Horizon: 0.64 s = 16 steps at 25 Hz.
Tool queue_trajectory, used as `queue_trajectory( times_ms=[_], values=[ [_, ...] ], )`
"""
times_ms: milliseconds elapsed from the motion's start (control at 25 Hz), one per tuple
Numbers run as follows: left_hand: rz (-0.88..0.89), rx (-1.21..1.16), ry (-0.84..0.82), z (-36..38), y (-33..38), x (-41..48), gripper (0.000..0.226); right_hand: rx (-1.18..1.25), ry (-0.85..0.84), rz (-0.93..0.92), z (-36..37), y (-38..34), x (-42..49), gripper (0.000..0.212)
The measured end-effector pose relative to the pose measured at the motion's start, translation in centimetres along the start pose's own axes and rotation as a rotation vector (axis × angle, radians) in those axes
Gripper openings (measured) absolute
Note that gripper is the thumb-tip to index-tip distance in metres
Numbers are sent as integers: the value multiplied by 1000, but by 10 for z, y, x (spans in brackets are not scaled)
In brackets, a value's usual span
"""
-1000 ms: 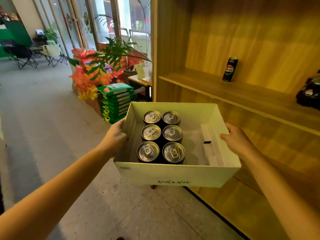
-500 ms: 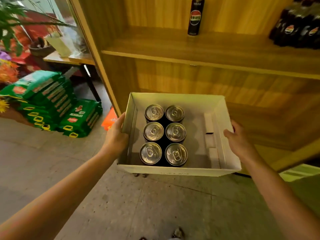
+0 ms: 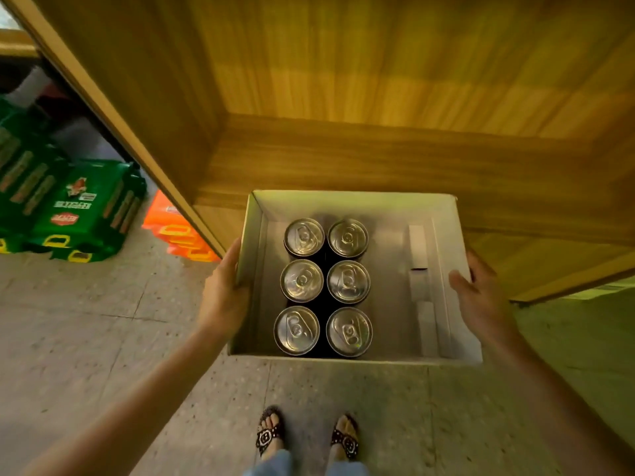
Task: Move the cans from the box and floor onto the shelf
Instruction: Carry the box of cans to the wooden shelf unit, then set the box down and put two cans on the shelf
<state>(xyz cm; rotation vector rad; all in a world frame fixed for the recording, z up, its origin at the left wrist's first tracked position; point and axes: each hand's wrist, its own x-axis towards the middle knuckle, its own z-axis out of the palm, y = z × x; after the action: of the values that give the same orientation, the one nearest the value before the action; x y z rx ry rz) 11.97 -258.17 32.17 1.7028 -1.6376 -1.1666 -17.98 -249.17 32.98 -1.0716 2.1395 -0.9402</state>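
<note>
1. The step in hand looks like carrying — the box (image 3: 443,214) is held up between both hands in front of the wooden shelf (image 3: 378,156), above the floor (image 3: 103,338), and none of its cans has been lifted out.

2. The left hand (image 3: 225,293) is clenched on the box's left wall, thumb at the rim and fingers out of sight on the outer face. The right hand (image 3: 479,297) grasps the right wall, its thumb lying over the rim.

3. The cans (image 3: 324,285) stand upright in the box's left half, six of them in two columns of three, tops up and close together. The right half holds only a folded cardboard insert (image 3: 419,266).

4. The box's far edge sits at the shelf's lower board or just above it; which cannot be told from this angle.

5. The next move, I judge, calls for resting the box on that board or the floor so a hand comes free — then one can is taken by its sides and stood on the shelf.

6. The load sits off-centre, so the left grip probably bears more weight; tilting would slide the cans toward the bare half.

7. Green packs (image 3: 79,207) and orange packs (image 3: 175,228) lie on the floor to the left, apart from the box.
</note>
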Motion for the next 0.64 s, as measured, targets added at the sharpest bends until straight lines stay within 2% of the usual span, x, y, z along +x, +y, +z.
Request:
queue_trajectory(
  times_ms=[160,440,640],
  values=[
    [-23,72,-17,58,-106,48,76,-7,10,79,89,95,23,46],
    [-54,123,-152,179,-300,113,78,-28,8,220,234,278,62,40],
    [-77,114,-175,246,-415,153,74,-54,-9,245,318,378,91,43]
  ],
)
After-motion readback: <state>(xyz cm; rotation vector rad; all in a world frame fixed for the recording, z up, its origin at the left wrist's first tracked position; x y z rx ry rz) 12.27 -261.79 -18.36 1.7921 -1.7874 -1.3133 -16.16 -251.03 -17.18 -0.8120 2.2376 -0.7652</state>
